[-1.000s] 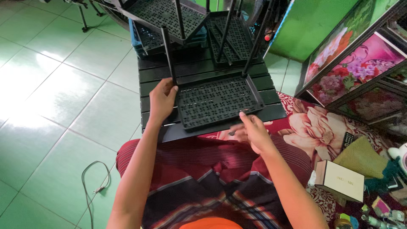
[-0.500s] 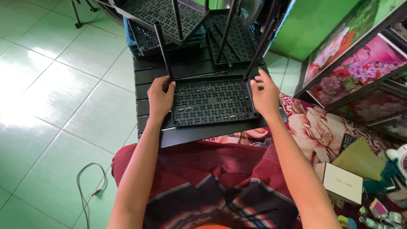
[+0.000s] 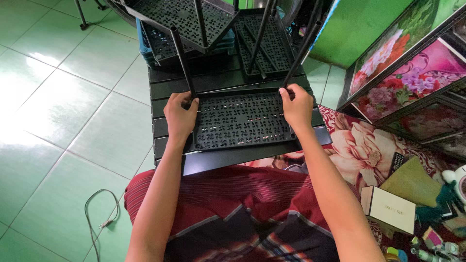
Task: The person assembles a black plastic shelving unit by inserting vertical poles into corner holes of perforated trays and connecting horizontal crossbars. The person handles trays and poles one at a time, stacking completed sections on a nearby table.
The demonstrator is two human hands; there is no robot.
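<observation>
Perforated tray [image 3: 240, 120] lies on slatted table [image 3: 162, 99] before the lap, left hand [image 3: 180, 116] at its left end, right hand [image 3: 297, 106] at right; more trays [image 3: 194, 19] behind, prob. stacked; box [image 3: 388, 209] on mat [image 3: 359, 145] to the right

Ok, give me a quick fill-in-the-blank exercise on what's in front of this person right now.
1. Both hands hold a black perforated ____ by its far corners.
2. The left hand and right hand each grip beside an upright black ____.
3. The floor tiles are ____.
4. On the floor at lower left lies a loose ____.

Missing words: shelf; rod; green; cable
</observation>
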